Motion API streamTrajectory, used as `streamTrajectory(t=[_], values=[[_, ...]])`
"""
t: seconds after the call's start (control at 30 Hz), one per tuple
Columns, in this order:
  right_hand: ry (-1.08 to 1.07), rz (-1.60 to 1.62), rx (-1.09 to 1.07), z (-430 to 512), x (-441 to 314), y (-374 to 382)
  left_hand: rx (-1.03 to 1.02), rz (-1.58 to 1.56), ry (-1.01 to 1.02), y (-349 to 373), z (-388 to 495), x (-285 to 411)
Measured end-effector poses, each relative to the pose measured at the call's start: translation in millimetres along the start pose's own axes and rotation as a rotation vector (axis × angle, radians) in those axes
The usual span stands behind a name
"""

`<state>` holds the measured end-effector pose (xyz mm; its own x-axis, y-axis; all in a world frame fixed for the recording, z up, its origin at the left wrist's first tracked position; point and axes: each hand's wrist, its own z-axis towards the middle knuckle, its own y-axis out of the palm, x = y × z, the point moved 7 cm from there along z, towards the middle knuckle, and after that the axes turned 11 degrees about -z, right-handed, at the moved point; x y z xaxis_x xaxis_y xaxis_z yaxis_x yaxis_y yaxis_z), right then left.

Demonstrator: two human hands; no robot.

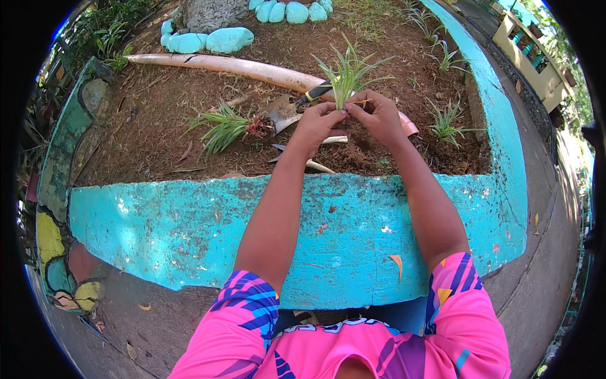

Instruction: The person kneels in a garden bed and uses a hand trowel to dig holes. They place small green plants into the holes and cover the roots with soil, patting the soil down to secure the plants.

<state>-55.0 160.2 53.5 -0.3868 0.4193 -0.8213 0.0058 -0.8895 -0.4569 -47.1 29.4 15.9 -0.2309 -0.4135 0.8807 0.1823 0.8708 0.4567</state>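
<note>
Both my hands hold a small spider plant (346, 76) upright over the soil, pinching it at its base. My left hand (318, 124) grips it from the left, and my right hand (375, 116) from the right, with a thin dry leaf at its fingers. Behind my left hand lies a hand trowel with a black and yellow handle (316, 92) and a soil-covered metal blade (282, 112). A bunch of spider plants (226, 128) with reddish roots rests on its side left of the blade. Scissors with pale handles (334, 139) lie partly hidden under my left hand.
A turquoise concrete wall (189, 227) borders the bed in front of me. A long pinkish pipe (236, 66) crosses the soil behind the trowel. Planted spider plants (446, 124) line the right edge. Turquoise-painted stones (229, 40) surround a tree trunk (208, 14) at the back.
</note>
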Motion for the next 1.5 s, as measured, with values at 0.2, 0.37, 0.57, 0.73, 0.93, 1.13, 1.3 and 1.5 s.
streamTrajectory(t=[0.2,0.37,0.57,0.73,0.93,1.13,1.3,1.5], values=[[0.026,0.002,-0.048,-0.9,1.5,5.0,0.052,-0.062,-0.014,-3.8,0.7,0.4],[0.034,0.036,-0.089,-1.6,1.1,6.5,0.065,-0.107,-0.006,-5.7,0.9,1.7],[0.034,0.007,-0.062,0.7,4.4,1.7,0.046,-0.158,-0.043,-4.3,0.0,1.2],[0.033,0.062,-0.053,2.0,7.9,4.4,0.003,-0.183,-0.033,0.4,-2.6,3.8],[0.004,0.283,-0.046,1.3,3.5,4.6,0.012,-0.129,-0.031,0.0,-3.0,4.7],[-0.014,0.237,-0.059,1.3,3.4,4.7,0.024,-0.101,-0.029,-0.4,-3.4,5.0],[-0.066,0.179,0.002,1.8,3.8,3.1,0.02,-0.08,-0.032,-0.4,-4.2,5.3],[-0.042,0.068,-0.016,1.3,3.3,2.7,0.009,-0.09,-0.029,-0.6,-3.4,4.9]])
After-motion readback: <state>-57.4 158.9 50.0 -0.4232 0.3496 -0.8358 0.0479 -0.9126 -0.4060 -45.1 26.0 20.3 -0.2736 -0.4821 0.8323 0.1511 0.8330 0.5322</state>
